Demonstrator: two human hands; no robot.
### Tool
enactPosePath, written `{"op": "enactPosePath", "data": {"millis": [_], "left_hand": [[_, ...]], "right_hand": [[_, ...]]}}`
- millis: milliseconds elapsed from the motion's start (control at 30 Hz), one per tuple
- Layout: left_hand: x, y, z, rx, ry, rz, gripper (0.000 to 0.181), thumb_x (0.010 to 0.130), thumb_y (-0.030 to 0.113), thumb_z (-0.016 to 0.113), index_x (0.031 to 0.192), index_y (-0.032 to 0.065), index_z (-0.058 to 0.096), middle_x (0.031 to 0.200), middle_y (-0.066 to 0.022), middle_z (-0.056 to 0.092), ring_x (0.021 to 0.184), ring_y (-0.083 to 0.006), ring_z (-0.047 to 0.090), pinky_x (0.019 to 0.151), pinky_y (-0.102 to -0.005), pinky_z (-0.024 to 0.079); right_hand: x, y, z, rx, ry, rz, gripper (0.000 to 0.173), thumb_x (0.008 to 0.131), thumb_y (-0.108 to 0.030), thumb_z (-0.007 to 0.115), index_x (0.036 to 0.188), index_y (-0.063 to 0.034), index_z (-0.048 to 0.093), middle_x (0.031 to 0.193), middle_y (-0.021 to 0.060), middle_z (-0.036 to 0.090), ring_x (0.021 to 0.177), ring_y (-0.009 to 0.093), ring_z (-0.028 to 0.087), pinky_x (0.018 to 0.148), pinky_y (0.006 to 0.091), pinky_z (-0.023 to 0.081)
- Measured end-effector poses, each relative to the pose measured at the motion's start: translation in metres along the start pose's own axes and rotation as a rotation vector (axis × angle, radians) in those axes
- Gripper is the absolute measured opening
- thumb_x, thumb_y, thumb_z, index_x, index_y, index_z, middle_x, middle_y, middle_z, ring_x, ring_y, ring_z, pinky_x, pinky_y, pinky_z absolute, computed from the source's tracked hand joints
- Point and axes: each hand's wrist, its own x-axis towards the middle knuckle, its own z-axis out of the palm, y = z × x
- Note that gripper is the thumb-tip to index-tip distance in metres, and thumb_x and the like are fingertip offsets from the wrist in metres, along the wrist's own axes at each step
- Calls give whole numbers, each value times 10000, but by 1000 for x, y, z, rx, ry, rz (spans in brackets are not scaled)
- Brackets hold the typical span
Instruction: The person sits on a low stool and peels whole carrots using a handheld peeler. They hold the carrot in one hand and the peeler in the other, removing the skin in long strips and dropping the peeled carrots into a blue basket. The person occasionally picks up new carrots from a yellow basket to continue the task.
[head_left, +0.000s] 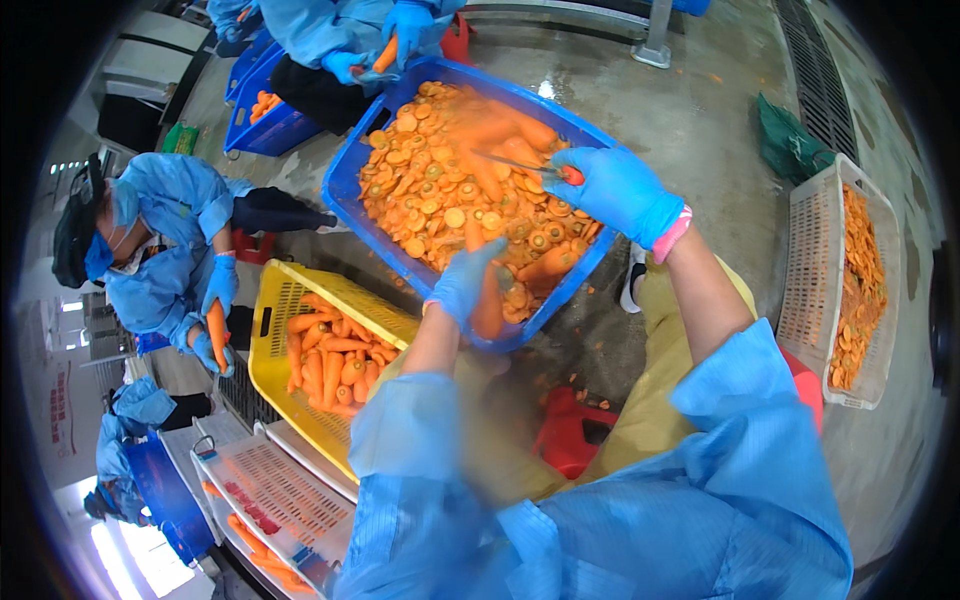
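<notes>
In my blue-gloved right hand (616, 189) is a small knife (521, 164); its red handle end shows by the thumb and its thin blade points left over the blue crate (574, 135). My left hand (466, 281), also gloved, grips a carrot (489, 304) above the crate's near side. One end of that carrot sticks out past the fingers; blur hides its exact outline. Beneath both hands the crate is heaped with cut carrot slices and tops (427, 176). Several whole carrots (536, 133) lie at its far right.
To the left, a tilted yellow crate (262, 360) holds whole carrots (334, 360). A white crate (806, 277) with carrot pieces stands at right. Co-workers (169, 202) handle carrots at left and across the blue crate. A red stool (559, 431) shows between my legs.
</notes>
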Motion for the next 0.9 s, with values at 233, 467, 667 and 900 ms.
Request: {"op": "enactPosePath", "data": {"millis": [233, 467, 667, 900], "left_hand": [[-75, 51, -12, -498, -276, 259, 528, 830, 286, 620, 1228, -16, 449, 1039, -131, 546, 908, -191, 533, 786, -334, 445], [-115, 52, -16, -789, -176, 162, 450, 865, 198, 544, 1247, -28, 471, 948, -145, 641, 741, -240, 641, 691, -326, 544], [-122, 51, -33, -748, -267, 78, 378, 882, 249, 498, 1107, -52, 538, 878, -162, 651, 629, -242, 629, 562, -315, 533], [-132, 62, -45, -625, -149, 49, 343, 859, 241, 509, 1026, -55, 555, 822, -169, 650, 601, -239, 617, 539, -316, 525]], "right_hand": [[14, -32, 12, 76, -123, 61, 287, 852, -369, 604, 950, -103, 651, 815, 134, 634, 720, 302, 608, 658, 374, 477], [11, -51, 39, 57, -9, -52, 256, 776, -143, 672, 1026, -104, 640, 911, 115, 657, 799, 287, 641, 690, 340, 506], [24, -62, 56, 43, -15, -133, 355, 703, -52, 691, 1050, -104, 636, 942, 107, 659, 820, 270, 648, 693, 319, 516], [29, -82, 59, 9, -40, -179, 399, 658, -36, 674, 1042, -139, 641, 867, 103, 647, 743, 288, 632, 634, 332, 508]]}}
